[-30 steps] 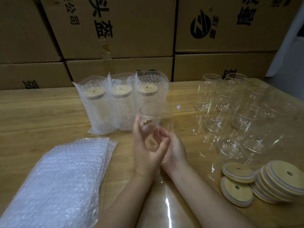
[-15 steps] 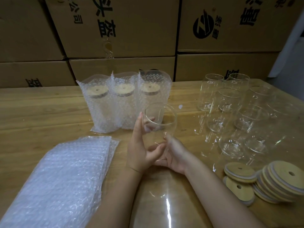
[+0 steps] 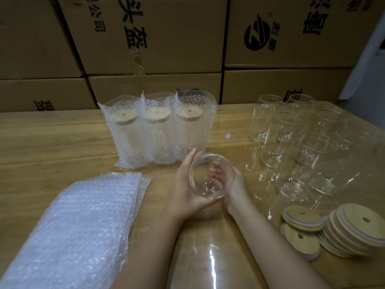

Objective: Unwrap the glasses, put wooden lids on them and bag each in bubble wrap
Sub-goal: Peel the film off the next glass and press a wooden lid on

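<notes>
— Any writing?
— Only on the stacked brown cardboard boxes (image 3: 166,49): black Chinese characters printed sideways, 头盔 among them, and a round black logo (image 3: 257,35).
— And the clear drinking glass (image 3: 205,184)?
— Above the pale wooden surface (image 3: 52,142), tipped so that its mouth faces the camera and its long axis runs away from it. The left hand (image 3: 183,190) and the right hand (image 3: 236,184) grip its sides, fingers (image 3: 190,160) curled round it.

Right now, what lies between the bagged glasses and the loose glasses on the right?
In the head view, only bare wooden table with one small white speck separates the bagged glasses from the loose glasses.
</notes>
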Action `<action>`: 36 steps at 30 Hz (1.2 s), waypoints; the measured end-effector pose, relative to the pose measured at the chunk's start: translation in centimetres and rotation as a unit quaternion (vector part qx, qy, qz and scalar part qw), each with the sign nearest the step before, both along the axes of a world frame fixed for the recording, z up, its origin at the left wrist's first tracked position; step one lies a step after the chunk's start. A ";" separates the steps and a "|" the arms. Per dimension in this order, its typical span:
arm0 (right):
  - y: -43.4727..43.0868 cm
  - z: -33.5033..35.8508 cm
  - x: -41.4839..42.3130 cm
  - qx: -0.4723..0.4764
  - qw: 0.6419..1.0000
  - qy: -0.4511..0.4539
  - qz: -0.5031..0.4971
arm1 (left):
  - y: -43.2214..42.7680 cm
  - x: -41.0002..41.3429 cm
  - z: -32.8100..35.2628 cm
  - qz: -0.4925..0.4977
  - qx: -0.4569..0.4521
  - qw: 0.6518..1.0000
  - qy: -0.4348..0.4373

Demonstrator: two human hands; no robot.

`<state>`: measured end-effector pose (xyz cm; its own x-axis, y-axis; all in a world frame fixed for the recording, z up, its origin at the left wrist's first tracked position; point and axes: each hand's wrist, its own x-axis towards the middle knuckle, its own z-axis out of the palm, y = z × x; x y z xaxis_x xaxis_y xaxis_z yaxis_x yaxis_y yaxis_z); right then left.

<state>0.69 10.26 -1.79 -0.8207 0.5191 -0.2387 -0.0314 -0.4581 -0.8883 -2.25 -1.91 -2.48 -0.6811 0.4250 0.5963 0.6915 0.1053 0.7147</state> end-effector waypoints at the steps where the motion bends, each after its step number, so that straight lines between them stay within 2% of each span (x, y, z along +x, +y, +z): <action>1: 0.0 0.0 -0.1 -0.015 1.000 0.021 -0.015 | 0.1 0.1 0.0 0.000 -0.004 1.000 0.004; 4: -0.4 0.6 0.4 -0.068 0.994 0.079 -0.027 | 0.3 0.4 0.2 0.005 0.003 1.000 0.011; 7: -1.0 1.2 0.6 -0.118 0.986 0.116 0.005 | 0.5 0.6 0.3 0.030 0.001 1.000 0.009; 11: -1.2 1.5 0.7 -0.124 0.983 0.112 0.078 | 0.2 0.6 -0.1 0.066 -0.003 0.997 0.025; 14: -0.7 1.8 0.7 -0.085 0.986 0.063 0.125 | 0.1 0.7 0.1 0.082 -0.009 0.996 0.046; 20: 0.7 1.7 0.7 0.052 0.981 0.002 0.187 | 0.0 0.8 0.3 0.091 -0.007 0.996 0.013; 24: 1.7 1.2 0.4 0.113 0.971 -0.063 0.202 | 0.1 0.6 0.0 0.107 -0.019 0.992 0.059; 28: 2.3 0.8 -0.4 0.088 0.979 -0.090 0.159 | 0.6 0.4 0.1 0.075 -0.026 0.994 0.079; 33: 1.8 0.4 -0.3 0.006 0.996 -0.051 0.073 | 0.6 0.5 0.1 0.093 -0.046 0.985 0.135; 36: 1.4 0.1 -0.5 0.003 0.999 -0.043 0.007 | 0.6 0.6 0.3 0.115 -0.049 0.981 0.146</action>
<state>0.23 11.69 -1.70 -0.8042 0.5102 -0.3049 0.0505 -0.4525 -0.8903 -1.64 -1.27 -2.21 -0.5710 0.3457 0.7446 0.8158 0.3405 0.4675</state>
